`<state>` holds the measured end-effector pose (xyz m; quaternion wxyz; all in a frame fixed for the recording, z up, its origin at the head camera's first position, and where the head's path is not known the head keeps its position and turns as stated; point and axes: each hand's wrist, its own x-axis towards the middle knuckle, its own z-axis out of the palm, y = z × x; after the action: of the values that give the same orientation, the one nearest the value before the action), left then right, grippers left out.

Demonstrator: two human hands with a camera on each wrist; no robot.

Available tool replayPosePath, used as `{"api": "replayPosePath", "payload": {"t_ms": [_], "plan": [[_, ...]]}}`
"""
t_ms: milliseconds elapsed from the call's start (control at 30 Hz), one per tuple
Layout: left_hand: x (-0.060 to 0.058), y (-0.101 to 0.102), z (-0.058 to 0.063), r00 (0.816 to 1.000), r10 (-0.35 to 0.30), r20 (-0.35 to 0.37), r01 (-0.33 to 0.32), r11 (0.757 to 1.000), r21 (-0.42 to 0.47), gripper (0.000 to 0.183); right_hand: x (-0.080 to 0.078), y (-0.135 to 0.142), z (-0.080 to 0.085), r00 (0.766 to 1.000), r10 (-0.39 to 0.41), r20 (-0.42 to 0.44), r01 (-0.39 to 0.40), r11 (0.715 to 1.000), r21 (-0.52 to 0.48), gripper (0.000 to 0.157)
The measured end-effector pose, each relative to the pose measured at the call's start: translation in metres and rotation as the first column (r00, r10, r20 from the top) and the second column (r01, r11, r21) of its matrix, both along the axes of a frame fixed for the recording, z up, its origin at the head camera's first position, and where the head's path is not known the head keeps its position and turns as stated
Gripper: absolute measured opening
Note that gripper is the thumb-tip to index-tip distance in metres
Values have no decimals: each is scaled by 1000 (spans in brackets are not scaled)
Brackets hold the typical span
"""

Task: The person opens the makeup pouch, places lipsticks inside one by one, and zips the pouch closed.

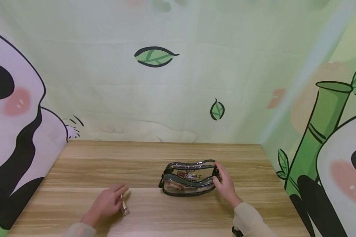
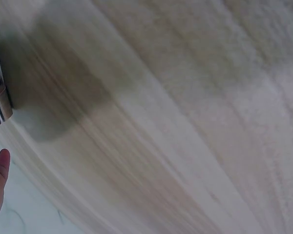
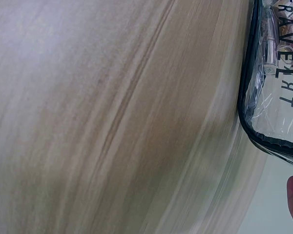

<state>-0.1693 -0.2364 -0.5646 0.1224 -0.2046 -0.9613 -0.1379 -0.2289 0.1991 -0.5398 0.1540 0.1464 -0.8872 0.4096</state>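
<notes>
A clear toiletry pouch (image 1: 188, 189) with black piping lies on the table, lettering on its side. Small cosmetic tubes (image 3: 269, 44) show through its plastic in the right wrist view. My right hand (image 1: 226, 187) holds the pouch's right end, thumb in front and fingers at the far top edge. Over to the left, my left hand (image 1: 106, 202) hovers at a small lipstick-like tube (image 1: 125, 208), fingers reaching out over its upper end. The left wrist view shows that tube (image 2: 0, 105) at the edge, with fingertips (image 2: 2, 163) just apart from it.
The wood-grain table (image 1: 142, 154) runs back to a pale green cloth backdrop (image 1: 106, 82) printed with pandas, leaves and bamboo. A dark band (image 1: 236, 231) is at the right wrist, below the sleeve.
</notes>
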Motion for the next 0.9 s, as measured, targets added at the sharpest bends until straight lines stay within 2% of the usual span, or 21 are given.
{"api": "replayPosePath", "payload": {"t_ms": [200,567,767,900], "plan": [[3,-2,-10,1000,-5,-3,5,1000,-26,43,0,-1,1,1000,1,-9,-1,1000,3,54],[7,-2,-14,999,-39,26,39,999,-36,32,1,-1,2,1000,6,0,-6,1000,1,54],[6,-3,-18,996,-82,-27,81,996,-38,25,1,-1,2,1000,2,2,-2,1000,2,54],[5,-4,-18,995,-91,-34,89,995,-49,24,1,-1,1,1000,3,2,-3,1000,2,54]]}}
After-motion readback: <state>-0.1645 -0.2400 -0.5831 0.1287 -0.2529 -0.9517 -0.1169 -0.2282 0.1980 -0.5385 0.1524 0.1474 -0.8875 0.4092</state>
